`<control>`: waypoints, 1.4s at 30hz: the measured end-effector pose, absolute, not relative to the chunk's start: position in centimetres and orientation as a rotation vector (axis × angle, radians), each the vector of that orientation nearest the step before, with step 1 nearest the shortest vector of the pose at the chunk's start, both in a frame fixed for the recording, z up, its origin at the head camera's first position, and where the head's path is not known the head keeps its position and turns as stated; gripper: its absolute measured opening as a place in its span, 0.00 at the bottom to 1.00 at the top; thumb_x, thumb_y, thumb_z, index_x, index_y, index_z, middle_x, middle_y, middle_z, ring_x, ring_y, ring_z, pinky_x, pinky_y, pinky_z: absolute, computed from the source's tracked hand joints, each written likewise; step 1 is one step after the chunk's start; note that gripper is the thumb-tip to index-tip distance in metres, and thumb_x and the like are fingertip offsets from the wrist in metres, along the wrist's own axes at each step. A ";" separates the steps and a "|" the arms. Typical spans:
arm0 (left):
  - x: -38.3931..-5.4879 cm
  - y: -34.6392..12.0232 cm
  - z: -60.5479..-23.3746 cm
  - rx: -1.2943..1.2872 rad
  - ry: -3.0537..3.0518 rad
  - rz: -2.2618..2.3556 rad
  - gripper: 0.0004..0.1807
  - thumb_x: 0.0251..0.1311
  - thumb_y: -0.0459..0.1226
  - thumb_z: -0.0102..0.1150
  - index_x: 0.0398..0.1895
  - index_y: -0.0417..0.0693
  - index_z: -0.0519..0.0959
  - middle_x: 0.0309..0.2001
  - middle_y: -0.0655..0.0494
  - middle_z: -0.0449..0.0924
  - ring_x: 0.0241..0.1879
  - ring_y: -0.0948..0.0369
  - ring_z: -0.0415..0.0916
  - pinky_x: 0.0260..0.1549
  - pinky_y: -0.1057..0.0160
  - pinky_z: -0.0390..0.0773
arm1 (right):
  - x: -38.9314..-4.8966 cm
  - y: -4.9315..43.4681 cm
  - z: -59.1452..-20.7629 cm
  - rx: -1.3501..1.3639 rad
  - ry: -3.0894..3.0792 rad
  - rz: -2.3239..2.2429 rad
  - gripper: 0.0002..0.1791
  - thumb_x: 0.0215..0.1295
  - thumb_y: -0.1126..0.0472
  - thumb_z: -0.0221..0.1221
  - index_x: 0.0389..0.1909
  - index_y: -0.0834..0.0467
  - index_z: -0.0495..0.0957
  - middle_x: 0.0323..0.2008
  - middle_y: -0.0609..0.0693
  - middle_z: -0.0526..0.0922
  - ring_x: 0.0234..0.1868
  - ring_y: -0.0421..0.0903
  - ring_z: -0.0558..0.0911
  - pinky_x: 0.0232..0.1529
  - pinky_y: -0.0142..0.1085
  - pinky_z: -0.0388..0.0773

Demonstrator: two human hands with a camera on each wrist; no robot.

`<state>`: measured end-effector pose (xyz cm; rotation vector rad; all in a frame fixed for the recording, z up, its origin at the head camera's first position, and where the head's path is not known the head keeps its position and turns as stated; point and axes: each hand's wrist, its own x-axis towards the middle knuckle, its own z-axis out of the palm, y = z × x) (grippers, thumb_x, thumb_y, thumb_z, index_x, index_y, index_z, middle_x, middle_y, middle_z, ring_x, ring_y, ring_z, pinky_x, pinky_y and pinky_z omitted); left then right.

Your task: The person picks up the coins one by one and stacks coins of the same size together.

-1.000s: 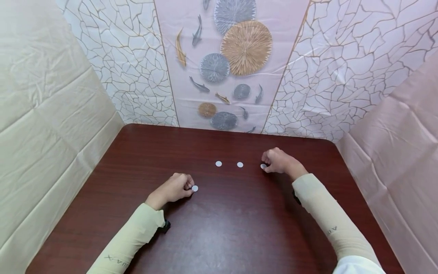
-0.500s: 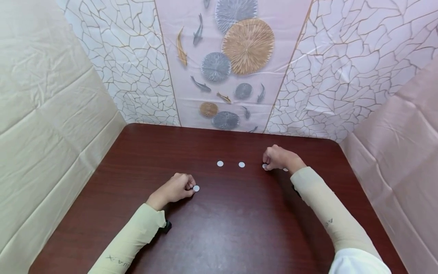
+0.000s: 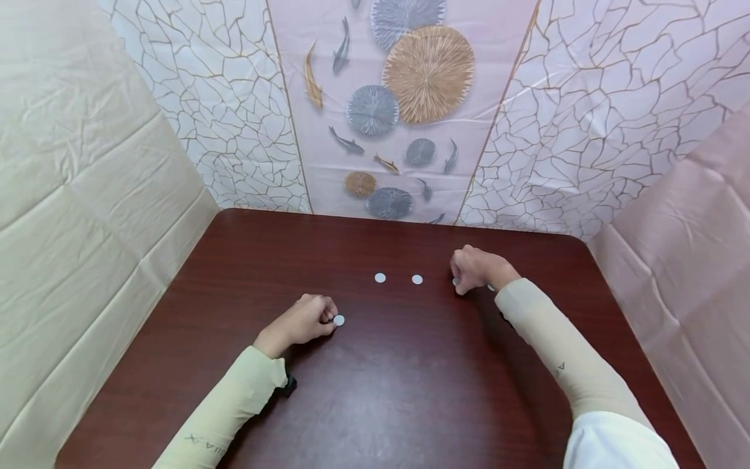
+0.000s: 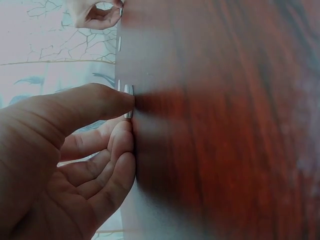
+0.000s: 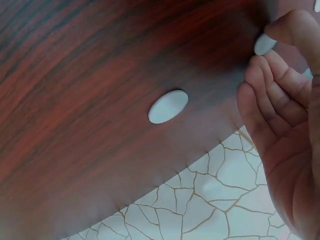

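Note:
In the head view my left hand [image 3: 301, 320] rests low on the table with thumb and forefinger at the edges of a flat white disc [image 3: 339, 320], pinching it. The left wrist view shows that disc [image 4: 128, 102] edge-on between the thumb and the fingers, right at the tabletop. Farther back on the right, my right hand [image 3: 476, 268] pinches another white disc [image 3: 455, 281], mostly covered by the fingertips. From the right wrist that disc [image 5: 265, 44] shows between thumb and forefinger, with the other fingers curled beside it.
Two more white discs, one [image 3: 380, 277] and another [image 3: 417, 279], lie in a row left of the right hand. Below the right wrist a further disc [image 3: 491, 287] is partly hidden. The dark red-brown table [image 3: 375, 391] meets patterned cloth walls [image 3: 246, 130] behind and at the sides.
The right hand has shifted slightly left and covers more of its disc. A disc near its wrist has come into sight. The left hand stays at its disc; the head view has shifted slightly.

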<state>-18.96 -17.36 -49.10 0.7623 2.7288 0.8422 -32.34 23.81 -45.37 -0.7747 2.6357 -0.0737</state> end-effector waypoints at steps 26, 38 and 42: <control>-18.7 -17.2 -48.9 0.721 2.725 0.816 0.05 0.65 0.31 0.69 0.42 0.41 0.83 0.37 0.54 0.85 0.39 0.61 0.82 0.41 0.65 0.82 | -28.9 24.4 -44.5 -0.925 2.721 -0.207 0.09 0.48 0.62 0.71 0.27 0.55 0.79 0.21 0.43 0.79 0.22 0.38 0.76 0.29 0.32 0.75; -18.6 -17.0 -48.9 0.693 2.739 0.820 0.05 0.64 0.31 0.70 0.41 0.42 0.83 0.38 0.54 0.86 0.40 0.63 0.82 0.42 0.64 0.83 | -25.4 24.5 -43.6 -1.095 2.739 -0.176 0.09 0.48 0.63 0.68 0.26 0.55 0.76 0.20 0.40 0.74 0.21 0.35 0.69 0.27 0.30 0.70; -18.6 -16.9 -48.9 0.682 2.738 0.821 0.06 0.64 0.31 0.70 0.41 0.42 0.84 0.38 0.55 0.86 0.40 0.63 0.82 0.42 0.64 0.84 | -24.1 24.4 -43.7 -1.128 2.754 -0.170 0.09 0.46 0.62 0.69 0.26 0.54 0.77 0.21 0.39 0.75 0.21 0.34 0.71 0.27 0.29 0.72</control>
